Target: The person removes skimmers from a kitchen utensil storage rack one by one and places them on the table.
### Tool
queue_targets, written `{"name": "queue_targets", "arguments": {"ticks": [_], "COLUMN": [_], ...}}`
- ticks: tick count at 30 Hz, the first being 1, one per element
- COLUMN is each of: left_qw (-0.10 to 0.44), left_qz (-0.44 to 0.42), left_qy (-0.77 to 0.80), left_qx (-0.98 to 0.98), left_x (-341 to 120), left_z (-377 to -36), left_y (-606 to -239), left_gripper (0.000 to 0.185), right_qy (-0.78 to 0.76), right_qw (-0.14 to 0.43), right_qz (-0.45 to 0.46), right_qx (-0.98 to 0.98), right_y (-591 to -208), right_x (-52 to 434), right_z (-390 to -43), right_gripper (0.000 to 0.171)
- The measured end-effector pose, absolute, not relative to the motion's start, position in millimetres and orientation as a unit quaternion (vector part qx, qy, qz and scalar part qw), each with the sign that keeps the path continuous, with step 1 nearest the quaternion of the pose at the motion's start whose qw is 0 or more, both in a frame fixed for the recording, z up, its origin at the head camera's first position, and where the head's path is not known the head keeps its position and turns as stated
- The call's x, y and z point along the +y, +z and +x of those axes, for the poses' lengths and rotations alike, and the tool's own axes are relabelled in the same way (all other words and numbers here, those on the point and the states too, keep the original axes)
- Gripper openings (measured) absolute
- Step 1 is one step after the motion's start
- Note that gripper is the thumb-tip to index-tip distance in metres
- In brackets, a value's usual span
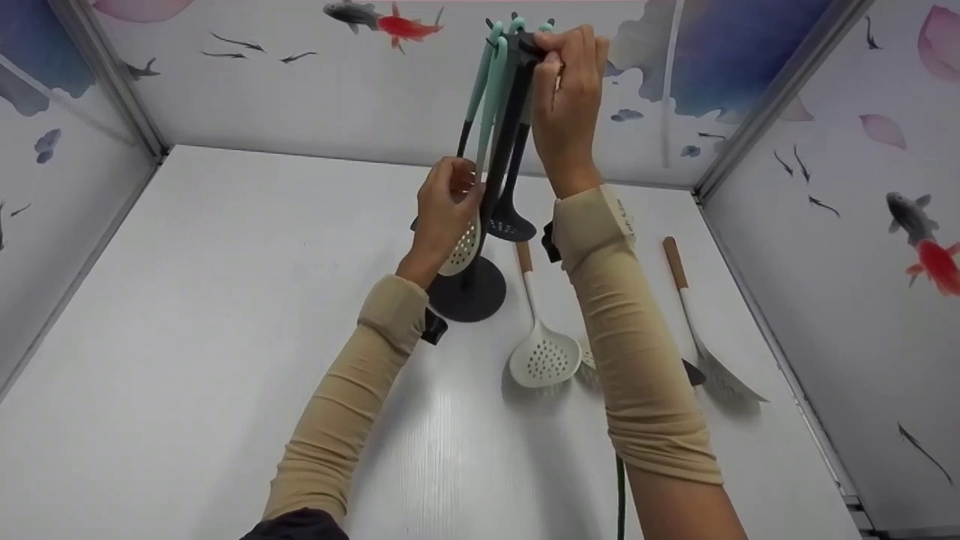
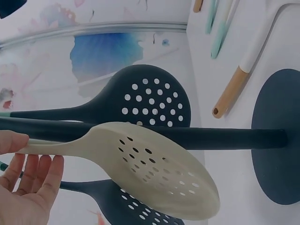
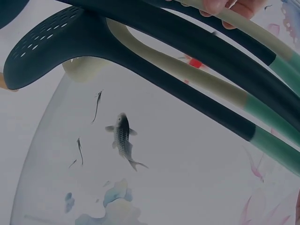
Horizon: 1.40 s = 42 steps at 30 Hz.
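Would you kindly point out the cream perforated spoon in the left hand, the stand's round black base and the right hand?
Cream perforated spoon (image 2: 157, 187): left wrist view, on its bowl.
Round black base (image 1: 469, 304): head view, on its upper face.
Right hand (image 1: 570, 101): head view, on its back.

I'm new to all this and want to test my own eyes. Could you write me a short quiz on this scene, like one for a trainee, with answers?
1. What does the left hand hold?
A) a black perforated spoon
B) a cream perforated spoon
C) a turner with a brown grip
2. True or false: the right hand is at the top of the black stand.
3. Fill in the blank: the pale skimmer lying on the table has a grip that is ____ in colour.

Key: 1. B; 2. True; 3. brown.
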<state>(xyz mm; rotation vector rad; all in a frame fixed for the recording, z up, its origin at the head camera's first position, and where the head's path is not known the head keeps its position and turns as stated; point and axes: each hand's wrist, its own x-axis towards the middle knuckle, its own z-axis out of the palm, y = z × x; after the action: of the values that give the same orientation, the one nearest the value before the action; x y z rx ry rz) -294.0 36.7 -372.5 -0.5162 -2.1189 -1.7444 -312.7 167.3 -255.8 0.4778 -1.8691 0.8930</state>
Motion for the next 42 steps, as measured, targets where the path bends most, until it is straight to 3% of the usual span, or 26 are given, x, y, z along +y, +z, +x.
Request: {"name": "queue_targets", "arguments": {"ticks": [26, 35, 42], "left_qw": [0.16, 0.149, 0.114], "left_qz": [-0.171, -0.103, -0.005], "left_qy": [-0.66, -0.652, -0.645], "left_qx": [-0.714, -0.736, -0.756], "left_x": [11.1, -13.5, -40.7], "left_z": [-269.6, -257.2, -285.0], "left_y": [-367.3, -384.4, -453.0], "left_gripper": [0.02, 0.021, 0.02], "right_qy": [0.39, 0.389, 0.386], "right_qw": [0.503, 0.506, 0.507], "right_qz": [0.204, 0.206, 0.2], "right_qx": [-0.744, -0.742, -0.744], "right_y": [-259.0, -258.9, -259.6], "right_x": [165.3, 166.2, 165.7], "right_z": [-317.8, -319.3, -319.9], "right_gripper": [0.025, 0.025, 0.025]}}
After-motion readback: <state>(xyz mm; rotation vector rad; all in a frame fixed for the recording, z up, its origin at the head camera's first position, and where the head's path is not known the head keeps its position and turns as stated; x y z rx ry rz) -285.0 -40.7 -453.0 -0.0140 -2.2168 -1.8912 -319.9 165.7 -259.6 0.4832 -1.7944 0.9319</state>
